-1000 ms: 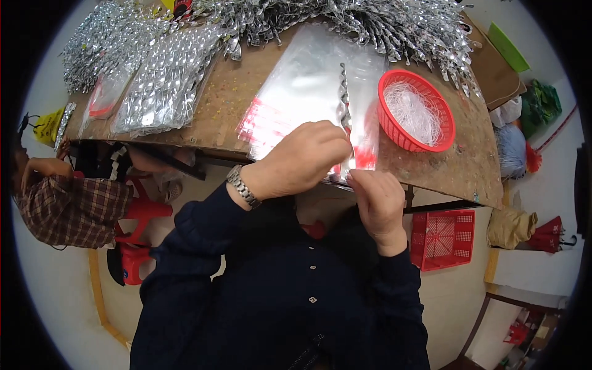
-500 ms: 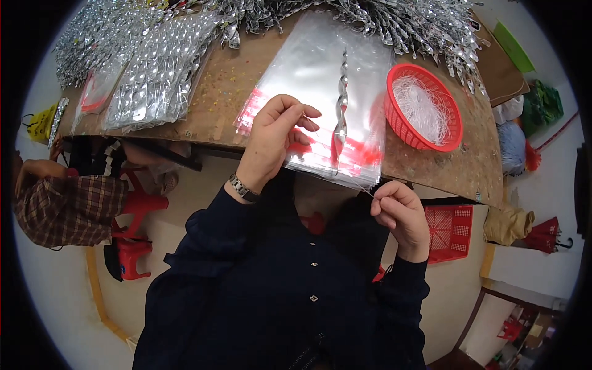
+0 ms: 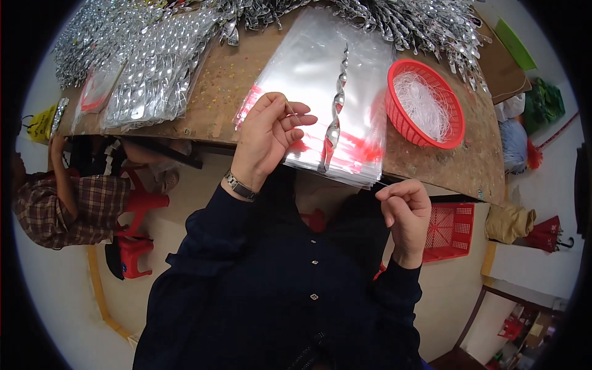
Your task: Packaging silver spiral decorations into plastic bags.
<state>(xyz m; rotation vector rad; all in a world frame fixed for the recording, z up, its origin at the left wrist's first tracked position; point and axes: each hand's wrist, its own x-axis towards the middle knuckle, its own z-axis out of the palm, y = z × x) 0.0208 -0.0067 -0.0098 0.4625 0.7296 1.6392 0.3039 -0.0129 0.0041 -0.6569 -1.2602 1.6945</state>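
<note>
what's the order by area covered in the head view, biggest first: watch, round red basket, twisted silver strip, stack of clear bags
1. Stack of clear bags
2. Round red basket
3. Twisted silver strip, long but narrow
4. Watch

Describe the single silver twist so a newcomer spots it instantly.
On the brown table, left of the red basket, find the stack of clear bags with red-marked near ends. The silver twist runs lengthwise over them, narrowing toward its far end; unlike the massed silver strands beyond, it is alone.
</note>
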